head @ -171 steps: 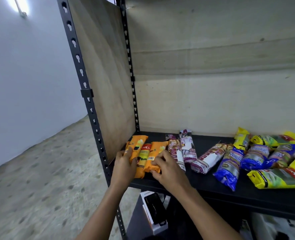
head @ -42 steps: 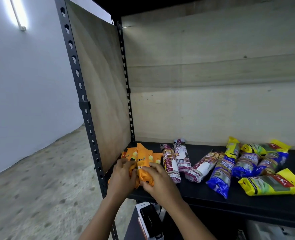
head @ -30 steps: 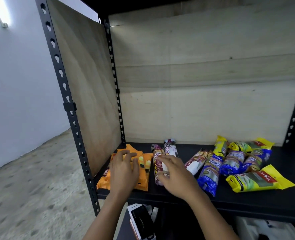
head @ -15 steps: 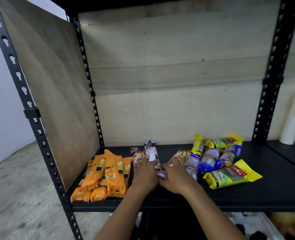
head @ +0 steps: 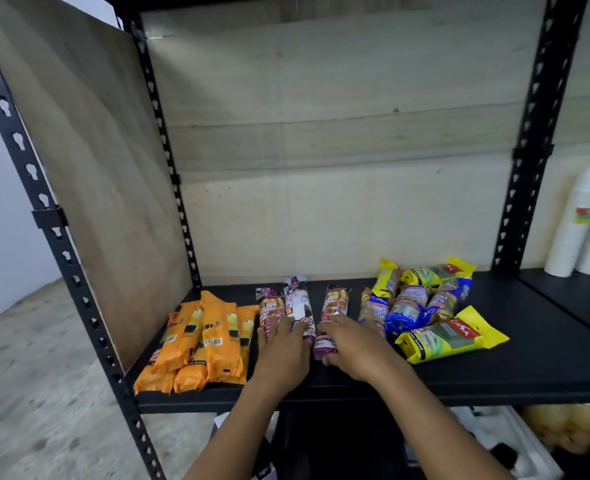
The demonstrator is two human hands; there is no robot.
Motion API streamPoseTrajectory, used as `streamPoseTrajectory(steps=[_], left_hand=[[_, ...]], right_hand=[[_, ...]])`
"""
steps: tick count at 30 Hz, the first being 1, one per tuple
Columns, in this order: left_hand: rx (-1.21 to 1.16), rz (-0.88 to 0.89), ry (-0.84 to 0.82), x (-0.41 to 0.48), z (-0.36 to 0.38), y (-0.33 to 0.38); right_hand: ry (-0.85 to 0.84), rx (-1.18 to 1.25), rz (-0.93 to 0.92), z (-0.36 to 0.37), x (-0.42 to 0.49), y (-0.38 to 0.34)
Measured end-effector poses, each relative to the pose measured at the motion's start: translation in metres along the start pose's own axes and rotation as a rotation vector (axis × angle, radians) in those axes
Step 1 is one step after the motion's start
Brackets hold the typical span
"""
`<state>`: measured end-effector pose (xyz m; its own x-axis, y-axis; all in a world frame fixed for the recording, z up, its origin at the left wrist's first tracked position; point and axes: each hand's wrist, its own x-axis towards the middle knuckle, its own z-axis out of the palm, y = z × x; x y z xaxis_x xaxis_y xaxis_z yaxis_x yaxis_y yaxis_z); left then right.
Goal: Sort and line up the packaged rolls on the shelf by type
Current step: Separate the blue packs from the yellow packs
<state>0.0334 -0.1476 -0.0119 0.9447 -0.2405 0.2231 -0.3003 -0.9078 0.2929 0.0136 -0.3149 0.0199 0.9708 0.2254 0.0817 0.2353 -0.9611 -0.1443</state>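
Observation:
Several orange packaged rolls (head: 214, 337) lie side by side at the left end of the black shelf (head: 535, 368). Three maroon-and-white rolls stand in a row at the middle. My left hand (head: 283, 344) rests flat on the front ends of the left two maroon rolls (head: 298, 303). My right hand (head: 352, 344) grips the front end of the third maroon roll (head: 335, 304). A loose heap of blue rolls (head: 407, 308) and yellow rolls (head: 452, 336) lies to the right, unsorted.
A plywood side panel (head: 89, 161) and black perforated posts (head: 535, 133) bound the bay. Stacks of white cups (head: 584, 223) stand in the neighbouring bay at right. Boxes and bags sit on the lower shelf below.
Both hands left the orange rolls and moved right to the maroon rolls. The third maroon roll, earlier slanted, now lies parallel to the other two. The view swung right.

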Motion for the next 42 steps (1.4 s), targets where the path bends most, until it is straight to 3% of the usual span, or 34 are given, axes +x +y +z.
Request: streamPoseTrajectory(steps=[9,17,25,30,36,42], left_hand=[[0.030,0.148,0.118,-0.038,0.006,-0.005],[-0.049,0.155,0.145,-0.038,0.004,-0.005],[-0.061,0.148,0.285,-0.034,0.001,0.013],[-0.166,0.223,0.310,-0.017,-0.003,0.047],[-0.249,0.306,0.248,0.004,0.004,0.094],[-0.219,0.342,0.115,0.036,0.022,0.128]], right_hand=[[-0.045,-0.028,-0.066,-0.010,-0.044,0.005],[0.054,0.087,-0.110,0.003,-0.053,0.014],[0.241,0.451,-0.168,0.009,-0.058,0.026],[0.409,0.512,-0.053,0.000,-0.064,0.052],[0.558,0.372,0.123,-0.002,-0.078,0.097],[0.464,0.240,0.216,-0.001,-0.097,0.126]])
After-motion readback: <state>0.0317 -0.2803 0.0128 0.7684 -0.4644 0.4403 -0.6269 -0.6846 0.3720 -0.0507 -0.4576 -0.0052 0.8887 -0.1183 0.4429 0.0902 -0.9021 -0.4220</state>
